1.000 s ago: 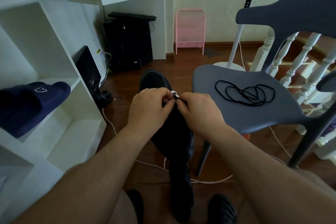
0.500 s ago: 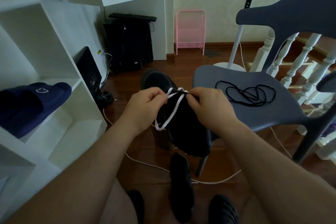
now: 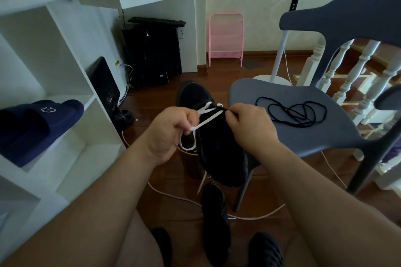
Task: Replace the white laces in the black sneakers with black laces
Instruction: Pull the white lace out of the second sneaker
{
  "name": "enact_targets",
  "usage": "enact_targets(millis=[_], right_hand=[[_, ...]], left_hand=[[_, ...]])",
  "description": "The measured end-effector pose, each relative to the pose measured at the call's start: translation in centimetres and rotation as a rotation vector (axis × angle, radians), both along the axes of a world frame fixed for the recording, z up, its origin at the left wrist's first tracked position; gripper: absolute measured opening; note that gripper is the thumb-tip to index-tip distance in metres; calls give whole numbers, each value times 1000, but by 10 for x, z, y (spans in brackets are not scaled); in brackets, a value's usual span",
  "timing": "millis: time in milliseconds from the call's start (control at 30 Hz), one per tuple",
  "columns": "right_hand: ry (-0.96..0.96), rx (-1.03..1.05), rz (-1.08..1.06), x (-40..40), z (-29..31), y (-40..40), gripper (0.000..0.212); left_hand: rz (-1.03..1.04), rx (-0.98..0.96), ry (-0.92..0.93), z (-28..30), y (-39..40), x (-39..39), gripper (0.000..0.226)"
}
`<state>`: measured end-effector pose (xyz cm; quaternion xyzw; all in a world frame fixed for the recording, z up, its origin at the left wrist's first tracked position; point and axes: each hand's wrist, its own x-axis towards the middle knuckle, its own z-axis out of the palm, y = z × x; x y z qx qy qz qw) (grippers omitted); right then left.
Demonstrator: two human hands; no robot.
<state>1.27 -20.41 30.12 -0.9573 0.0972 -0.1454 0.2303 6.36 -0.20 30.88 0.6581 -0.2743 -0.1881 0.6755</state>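
I see a black sneaker held up in front of me, above the wooden floor and just left of the grey chair. My left hand has its fingers curled and pinching a loop of the white lace, which runs up to the top of the sneaker. My right hand pinches the lacing at the top of the sneaker, fingertips pressed together. The black laces lie coiled on the chair seat. A second black sneaker rests on the floor below.
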Motion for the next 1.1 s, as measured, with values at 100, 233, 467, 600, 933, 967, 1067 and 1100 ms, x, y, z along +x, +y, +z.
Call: enact_targets(millis=[100,233,467,600,933,967,1067,1100], right_hand=[[-4,-44,45,-3,-2,5,36],[-39,-83,83,-5,-5,16,35],[-62,-102,108,-5,-10,24,36],[-33,-34,13,0,-4,6,33],[-88,-102,100,-5,-7,22,34],[-91,-109,108,-5,-7,23,35],[-93,-130,124,-5,-9,26,37],[-94,-138,124,-5,-9,25,37]], left_hand=[[111,371,-285,-6,3,-1,31],[359,522,-366,-15,-10,-3,31],[355,492,-397,-19,-14,-1,17],[74,180,-92,-6,-3,3,18],[400,495,-414,-23,-9,6,24],[412,512,-445,-24,-10,6,21],[392,505,-447,-25,-12,3,15],[378,502,-439,-24,-12,2,16]])
